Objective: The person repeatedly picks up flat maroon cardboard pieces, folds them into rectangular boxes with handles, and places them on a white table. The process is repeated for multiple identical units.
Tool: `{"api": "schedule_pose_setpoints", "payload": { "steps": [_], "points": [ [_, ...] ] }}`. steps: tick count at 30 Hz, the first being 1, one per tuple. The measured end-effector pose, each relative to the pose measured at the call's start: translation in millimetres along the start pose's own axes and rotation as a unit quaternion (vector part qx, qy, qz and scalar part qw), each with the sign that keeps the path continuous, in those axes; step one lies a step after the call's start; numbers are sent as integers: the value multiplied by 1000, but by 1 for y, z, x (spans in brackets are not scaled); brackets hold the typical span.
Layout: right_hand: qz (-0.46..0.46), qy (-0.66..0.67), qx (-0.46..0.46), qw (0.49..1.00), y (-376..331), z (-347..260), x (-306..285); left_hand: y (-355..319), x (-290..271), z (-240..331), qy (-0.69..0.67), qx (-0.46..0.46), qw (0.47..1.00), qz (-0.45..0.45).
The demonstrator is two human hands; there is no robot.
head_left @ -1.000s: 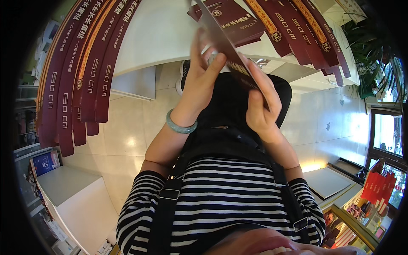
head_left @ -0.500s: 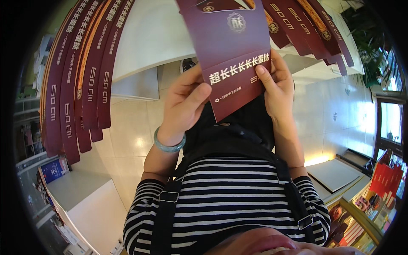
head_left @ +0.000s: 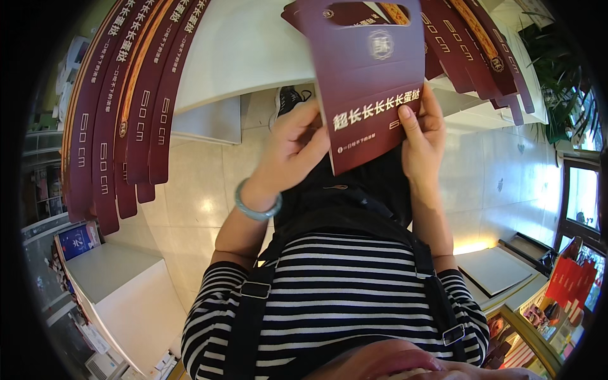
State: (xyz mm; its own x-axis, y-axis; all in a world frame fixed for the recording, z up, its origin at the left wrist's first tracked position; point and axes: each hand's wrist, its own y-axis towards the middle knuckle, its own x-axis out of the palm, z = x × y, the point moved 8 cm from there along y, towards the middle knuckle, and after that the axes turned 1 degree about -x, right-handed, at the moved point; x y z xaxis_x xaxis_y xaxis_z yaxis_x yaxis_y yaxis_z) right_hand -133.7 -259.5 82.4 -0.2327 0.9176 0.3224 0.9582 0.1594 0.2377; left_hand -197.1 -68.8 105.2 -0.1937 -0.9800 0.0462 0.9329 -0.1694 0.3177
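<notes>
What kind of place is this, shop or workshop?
Probably a shop or its packing counter. Both hands, left hand and right hand, hold a flat maroon carton over a white counter lined with more flat cartons. Red boxes stand on a display at the right.

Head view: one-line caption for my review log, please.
Both hands, left hand and right hand, hold a flat maroon carton blank above a white table.

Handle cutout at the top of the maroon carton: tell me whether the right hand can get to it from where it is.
Probably yes. The right hand already holds the maroon carton's right edge, and the handle cutout lies uncovered above it; sliding up would loosen that grip, leaving only the left hand as support.
</notes>
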Motion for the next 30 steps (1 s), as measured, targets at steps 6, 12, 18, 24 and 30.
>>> {"api": "schedule_pose_setpoints", "payload": {
  "steps": [6, 12, 18, 24, 30],
  "points": [
    [-133, -231, -46, 963, 9, -16, 20, 3, 2, 1, 185, 52, 981, -41],
    [-183, -435, -200, 859, -17, -28, 66, 13, -5, -27, 265, -34, 958, 99],
    [-94, -452, -240, 854, -14, -39, 61, -14, 35, -27, 453, 2, 891, 14],
    [-191, -471, -386, 770, -12, -71, 47, 13, -24, 25, 161, 63, 962, 212],
    [-198, -512, -455, 701, -13, -82, 48, 22, -24, 5, -161, -190, 968, -40]
  ]
}}
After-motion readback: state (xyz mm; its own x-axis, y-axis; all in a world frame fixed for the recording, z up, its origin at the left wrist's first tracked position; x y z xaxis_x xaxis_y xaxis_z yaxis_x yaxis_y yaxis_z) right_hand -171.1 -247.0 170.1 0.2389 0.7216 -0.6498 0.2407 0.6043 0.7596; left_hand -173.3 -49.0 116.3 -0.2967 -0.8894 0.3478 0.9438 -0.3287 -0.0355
